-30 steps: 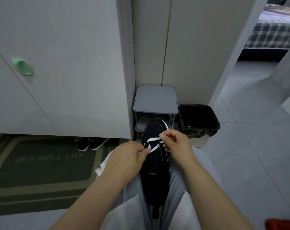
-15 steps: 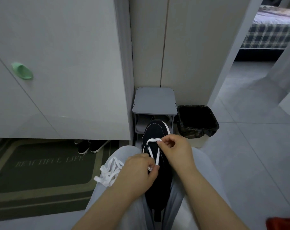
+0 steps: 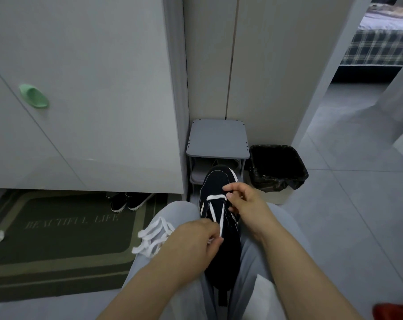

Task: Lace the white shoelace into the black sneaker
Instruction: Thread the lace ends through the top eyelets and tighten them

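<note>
A grey tiled floor runs past a white cabinet point(image 3: 92, 88) with a green handle point(image 3: 34, 96), a green doormat point(image 3: 57, 245) lettered "BEAUTIFUL LIFE", a small grey stool point(image 3: 217, 137) in the corner and a black-lined waste bin point(image 3: 276, 165) beside it; a doorway on the right opens onto a bed point(image 3: 380, 47) with plaid covers. A pair of dark shoes point(image 3: 128, 200) sits under the cabinet's edge.

The person is seated, and the black sneaker point(image 3: 215, 181) lies lengthwise between the grey-trousered thighs, toe pointing away, probably so the lap cradles it and leaves both hands free. The white shoelace point(image 3: 221, 218) already crosses the eyelets nearest the toe as a short bar, with strands running back from it toward the tongue.

The left hand point(image 3: 195, 241) is clenched around the near end of a strand, thumb and fingers pinching it just beside the tongue, as if drawing it snug. The right hand point(image 3: 244, 202) has its fingers curled, thumb and forefinger pinched at the right end of the bar, seemingly on the lace itself, likely anchoring it against that pull.

A loose bunch of white lace point(image 3: 152, 239) rests on the left thigh, within easy reach; whether it joins the threaded strand is hidden by the left hand. Most eyelets look unthreaded, so I judge the lacing to be at an early stage
</note>
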### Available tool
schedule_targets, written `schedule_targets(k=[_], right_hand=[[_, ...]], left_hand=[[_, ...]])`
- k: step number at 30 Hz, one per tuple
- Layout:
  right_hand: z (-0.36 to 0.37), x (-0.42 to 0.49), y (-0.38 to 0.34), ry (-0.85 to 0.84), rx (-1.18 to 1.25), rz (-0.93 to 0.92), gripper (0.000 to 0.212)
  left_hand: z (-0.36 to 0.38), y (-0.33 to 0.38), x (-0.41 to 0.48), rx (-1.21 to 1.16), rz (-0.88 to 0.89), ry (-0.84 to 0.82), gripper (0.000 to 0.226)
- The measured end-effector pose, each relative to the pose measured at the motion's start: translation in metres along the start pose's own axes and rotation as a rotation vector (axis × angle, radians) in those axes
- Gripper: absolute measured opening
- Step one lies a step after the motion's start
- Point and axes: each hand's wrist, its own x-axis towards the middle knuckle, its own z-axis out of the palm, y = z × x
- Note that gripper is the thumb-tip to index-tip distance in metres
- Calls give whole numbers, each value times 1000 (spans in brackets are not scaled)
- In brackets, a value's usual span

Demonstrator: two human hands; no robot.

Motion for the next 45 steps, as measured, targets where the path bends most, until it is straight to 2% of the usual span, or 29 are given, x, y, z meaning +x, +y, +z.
schedule_targets(k=[5,9,13,16,18,19,21,22,24,27,30,34,37,41,43,45], right_hand=[[2,-1,2,27,-4,-34,24],[1,-7,2,16,-17,-90,9],[2,-9,3,35,-214,-166,17],[3,-8,1,58,-243,-180,23],[3,-10,-4,-18,-377,-294,29],[4,-12,-8,-115,-461,-354,29],[11,-17,-16,-336,-600,-425,20],[15,-19,-19,-395,-628,-442,14],[19,-19,-27,-391,-535,-456,11],[11,-19,-44,-364,-286,-345,6],[3,-20,-48,-357,-258,-309,6],[8,-24,-54,-345,-119,-274,17],[8,-24,-54,-272,-35,-272,26],[-9,-26,-59,-177,335,-198,27],[-30,-32,-62,-101,276,-234,30],[-52,-41,-63,-46,26,-297,35]], left_hand=[[-16,-7,-2,9,-1,-51,30],[-26,-8,-4,33,-2,-75,25],[-32,-10,-7,17,-5,-134,28],[-42,-18,-10,-34,-113,-153,34],[-53,-24,-13,-78,-198,-127,26],[-59,-25,-14,-95,-219,-110,21],[-68,-24,-15,-110,-210,-79,14],[-71,-23,-14,-115,-194,-65,12],[-76,-21,-10,-123,-181,-34,10],[-84,-25,-8,-137,-198,20,13],[-87,-34,-10,-216,-218,25,16],[-89,-42,-16,-272,-261,24,16],[-89,-47,-22,-261,-328,-4,18],[-93,-58,-27,-259,-377,-1,18],[-96,-59,-26,-302,-364,30,19],[-100,-54,-22,-381,-325,70,21]])
